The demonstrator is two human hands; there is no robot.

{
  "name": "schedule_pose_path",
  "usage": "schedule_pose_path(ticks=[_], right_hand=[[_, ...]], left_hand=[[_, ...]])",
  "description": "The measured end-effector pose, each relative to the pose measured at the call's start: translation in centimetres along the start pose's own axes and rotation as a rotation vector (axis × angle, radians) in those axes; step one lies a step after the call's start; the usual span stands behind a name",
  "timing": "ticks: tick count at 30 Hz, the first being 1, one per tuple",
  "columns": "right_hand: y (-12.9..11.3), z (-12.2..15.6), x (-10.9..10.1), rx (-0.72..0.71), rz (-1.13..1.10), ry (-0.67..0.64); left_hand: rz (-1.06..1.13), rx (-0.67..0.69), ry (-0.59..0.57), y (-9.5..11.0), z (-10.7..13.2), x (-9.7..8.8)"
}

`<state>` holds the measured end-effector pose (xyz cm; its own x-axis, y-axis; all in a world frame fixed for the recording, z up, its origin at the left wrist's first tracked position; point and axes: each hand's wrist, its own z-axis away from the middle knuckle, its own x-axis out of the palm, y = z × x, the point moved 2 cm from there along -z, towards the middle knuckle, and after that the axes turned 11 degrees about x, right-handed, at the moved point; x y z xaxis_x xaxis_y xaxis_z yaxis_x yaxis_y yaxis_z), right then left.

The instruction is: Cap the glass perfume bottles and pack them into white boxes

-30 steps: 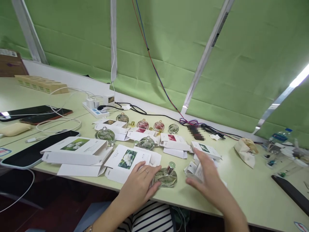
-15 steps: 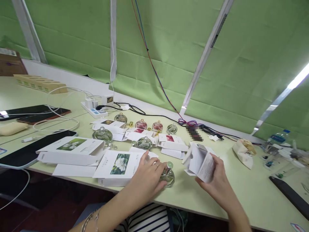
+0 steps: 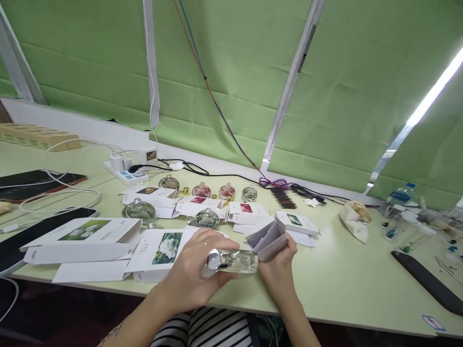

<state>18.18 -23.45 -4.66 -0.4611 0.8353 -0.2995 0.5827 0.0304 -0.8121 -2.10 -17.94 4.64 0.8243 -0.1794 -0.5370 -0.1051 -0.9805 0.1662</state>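
My left hand is closed round a clear glass perfume bottle with a silver cap, held on its side above the table's front edge. My right hand grips a small white folded carton, its open end turned toward the bottle's base. The bottle and the carton nearly touch. Flat white cartons printed with a white flower lie just left of my left hand.
Several round glass bottles and white cartons lie further back on the pale green table. Phones, cables and a power strip sit left. A crumpled bag and a black bar sit right.
My left hand lifted the bottle off the table and tipped it on its side. My right hand picked up the carton and brought it to the bottle. The view shifted right.
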Motion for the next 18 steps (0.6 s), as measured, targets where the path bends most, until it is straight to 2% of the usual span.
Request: schedule_pose_path(ticks=[4, 8, 12, 15, 18], right_hand=[[-0.4, 0.1, -0.2, -0.103, 0.009, 0.062], [-1.2, 0.2, -0.5, -0.29, 0.04, 0.123], [-1.8, 0.1, -0.8, -0.422, 0.073, 0.195], [-2.0, 0.1, -0.9, -0.462, 0.089, 0.234], [-1.8, 0.1, -0.8, -0.373, 0.076, 0.212]], left_hand=[[-0.076, -0.111, 0.133, 1.4, -0.8, -0.5], [-0.173, -0.202, 0.238, 1.3, -0.4, 0.5], [-0.14, -0.212, 0.279, 1.1, -0.3, 1.3], [-0.082, -0.207, 0.274, 1.6, -0.7, 1.2], [-0.011, -0.174, 0.297, 2.3, -0.4, 0.8]])
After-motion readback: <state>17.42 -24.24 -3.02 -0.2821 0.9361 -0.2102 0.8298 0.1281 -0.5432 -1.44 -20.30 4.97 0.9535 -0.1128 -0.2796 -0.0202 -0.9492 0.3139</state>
